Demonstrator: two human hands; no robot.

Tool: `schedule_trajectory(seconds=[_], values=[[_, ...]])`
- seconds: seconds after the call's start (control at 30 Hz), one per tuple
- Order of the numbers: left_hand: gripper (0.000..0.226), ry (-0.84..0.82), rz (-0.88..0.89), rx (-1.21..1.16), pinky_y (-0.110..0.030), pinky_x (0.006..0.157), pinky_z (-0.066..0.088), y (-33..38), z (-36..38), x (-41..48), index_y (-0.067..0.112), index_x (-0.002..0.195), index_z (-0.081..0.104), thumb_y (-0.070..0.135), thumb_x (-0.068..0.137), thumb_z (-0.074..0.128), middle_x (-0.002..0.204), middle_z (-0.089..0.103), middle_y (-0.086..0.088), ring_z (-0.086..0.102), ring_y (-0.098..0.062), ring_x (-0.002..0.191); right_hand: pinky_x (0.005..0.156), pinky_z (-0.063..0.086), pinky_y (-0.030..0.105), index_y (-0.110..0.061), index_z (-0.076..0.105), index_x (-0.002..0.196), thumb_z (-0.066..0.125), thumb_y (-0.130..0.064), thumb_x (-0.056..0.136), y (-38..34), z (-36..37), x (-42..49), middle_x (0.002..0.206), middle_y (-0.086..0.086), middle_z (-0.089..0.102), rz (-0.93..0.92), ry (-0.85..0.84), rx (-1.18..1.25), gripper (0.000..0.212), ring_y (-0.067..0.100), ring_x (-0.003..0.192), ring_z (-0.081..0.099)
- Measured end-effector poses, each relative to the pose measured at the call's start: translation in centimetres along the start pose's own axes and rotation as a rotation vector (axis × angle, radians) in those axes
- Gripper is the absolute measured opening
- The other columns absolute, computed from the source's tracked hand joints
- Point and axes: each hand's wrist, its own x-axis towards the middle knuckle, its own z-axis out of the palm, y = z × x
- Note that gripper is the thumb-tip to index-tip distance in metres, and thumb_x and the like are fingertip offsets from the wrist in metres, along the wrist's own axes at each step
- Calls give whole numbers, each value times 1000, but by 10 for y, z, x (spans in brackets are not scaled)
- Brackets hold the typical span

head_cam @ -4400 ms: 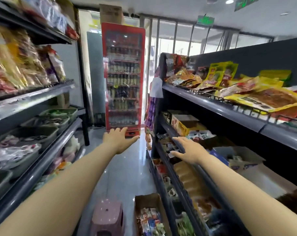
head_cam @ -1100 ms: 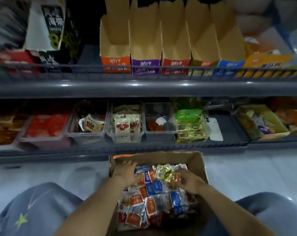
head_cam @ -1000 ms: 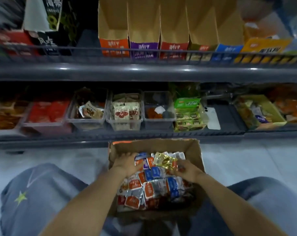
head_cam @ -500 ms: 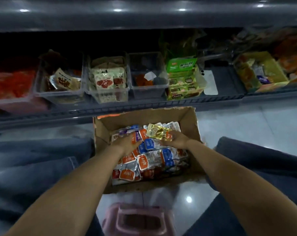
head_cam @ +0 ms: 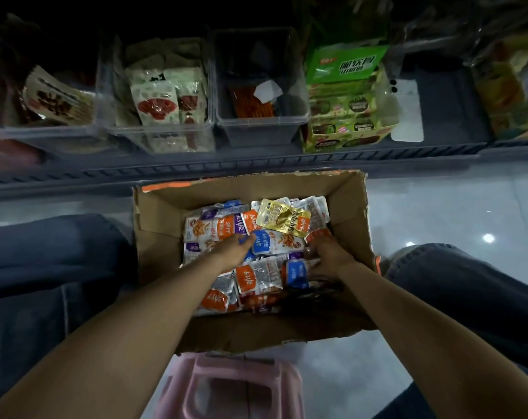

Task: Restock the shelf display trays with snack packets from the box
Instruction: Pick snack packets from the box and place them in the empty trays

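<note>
- Many small snack packets with orange, blue and purple labels lie in a loose heap inside an open brown cardboard box. The box stands on the floor, just in front of the shelf edge.
- One crumpled gold foil packet lies on top of the heap, toward the far side.
- The left hand rests on the heap from the near left. Its fingers are stretched forward and relaxed, and the tips touch a blue-labelled packet; it pinches nothing.
- The right hand is at the right side of the heap with its fingers bent down among the packets. The tips are hidden, so I cannot tell if it holds one.
- Beyond the box, clear plastic trays stand side by side on the low grey shelf. The fuller tray holds pale packets with red pictures. The tray on its right is almost empty, with orange-red packets at the bottom.
- Right of these stands a green printed carton with a raised flap.
- A pink plastic stool is at the near edge, close to the box.
- Legs in blue jeans are on both sides of the box, on the pale glossy floor.
</note>
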Motion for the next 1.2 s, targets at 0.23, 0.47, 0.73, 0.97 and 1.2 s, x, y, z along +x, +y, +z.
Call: schedule_trajectory(seconds=[0.23,0.47,0.73,0.97,1.2], values=[[64,3,-63,-151,-35,105,31,9,4,3,14,144,36,55,98,19,149,37,-11,37,-28,134,79,51,18,5,72,92,73,-4,78,-8,-21,1,92,11,71,-99,100,396,16,10,78,62],[62,-17,-114,-316,-41,110,29,11,5,10,15,144,35,56,98,23,147,40,-11,37,-30,134,85,50,27,0,64,99,71,-1,80,-30,-10,24,87,-2,59,-15,174,559,19,9,83,56],[34,79,-86,-364,-31,82,46,12,10,17,10,118,53,33,94,56,99,56,-1,54,-16,87,77,50,27,-8,44,116,64,6,82,-45,21,37,116,7,52,170,87,936,42,21,99,50],[42,286,-56,-579,-37,80,54,9,0,18,-2,124,52,23,91,61,118,61,-14,63,-19,80,108,26,30,-17,40,135,80,-26,73,-45,4,36,145,2,32,-55,308,391,75,19,136,26],[44,295,-99,-618,-40,88,54,21,-14,25,3,127,53,17,88,66,121,57,-11,61,-20,82,105,40,41,-29,40,131,82,-52,55,-47,4,60,130,-2,51,-31,119,301,90,20,122,45]])
